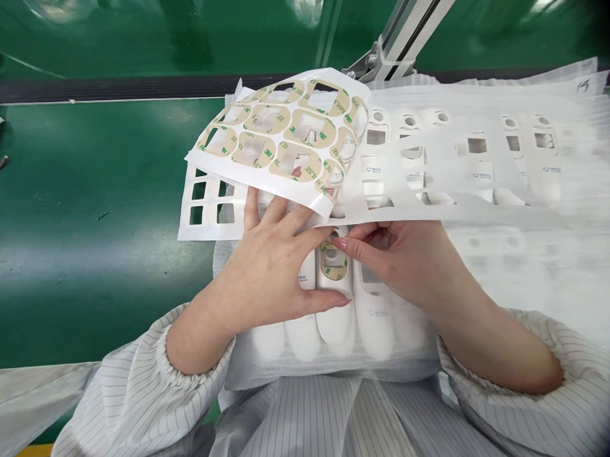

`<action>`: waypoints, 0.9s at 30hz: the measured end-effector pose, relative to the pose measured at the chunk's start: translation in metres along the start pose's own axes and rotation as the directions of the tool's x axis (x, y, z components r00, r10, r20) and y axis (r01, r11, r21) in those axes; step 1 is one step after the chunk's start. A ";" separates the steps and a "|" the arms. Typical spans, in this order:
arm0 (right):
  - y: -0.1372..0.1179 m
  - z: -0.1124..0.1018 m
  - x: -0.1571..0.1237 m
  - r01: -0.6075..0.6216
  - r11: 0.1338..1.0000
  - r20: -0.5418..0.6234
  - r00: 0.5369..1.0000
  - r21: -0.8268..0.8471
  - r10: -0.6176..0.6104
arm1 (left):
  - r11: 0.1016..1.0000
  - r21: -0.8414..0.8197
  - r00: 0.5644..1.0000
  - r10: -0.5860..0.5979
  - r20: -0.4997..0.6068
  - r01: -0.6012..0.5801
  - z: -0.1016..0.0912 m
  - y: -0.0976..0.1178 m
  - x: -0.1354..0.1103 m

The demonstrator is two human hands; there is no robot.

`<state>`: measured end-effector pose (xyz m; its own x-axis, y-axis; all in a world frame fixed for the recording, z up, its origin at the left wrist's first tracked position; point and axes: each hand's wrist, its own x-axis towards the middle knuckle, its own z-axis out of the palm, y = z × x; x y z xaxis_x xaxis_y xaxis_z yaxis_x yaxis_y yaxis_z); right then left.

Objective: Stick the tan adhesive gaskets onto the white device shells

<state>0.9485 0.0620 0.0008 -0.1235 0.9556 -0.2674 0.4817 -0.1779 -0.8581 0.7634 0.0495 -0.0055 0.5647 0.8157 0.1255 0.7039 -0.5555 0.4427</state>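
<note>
A white plastic housing lies on the padded white stack, with a tan 3M-printed adhesive sticker around its window. My left hand rests over it with fingers spread; the thumb touches the housing's lower part and the index fingertip reaches its top end. The other left fingertips go under the edge of a curled adhesive sheet. My right hand is closed, thumb and finger pinched at the sticker's upper right edge. Its other fingers are partly hidden under a white cut-out liner sheet.
More white housings lie alongside, and others show through the liner behind. Foam wrapping covers the right side. Green table surface extends left. A metal post stands at the back.
</note>
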 end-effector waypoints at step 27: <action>0.004 0.000 -0.001 0.113 0.990 -0.022 0.993 -0.089 -0.115 | 1.000 -0.007 1.000 -0.016 0.021 0.016 -0.003 0.001 0.000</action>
<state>0.9505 0.0604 -0.0019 -0.1589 0.9747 -0.1573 0.5404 -0.0475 -0.8401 0.7626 0.0500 -0.0024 0.5619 0.8211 0.1001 0.7102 -0.5410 0.4505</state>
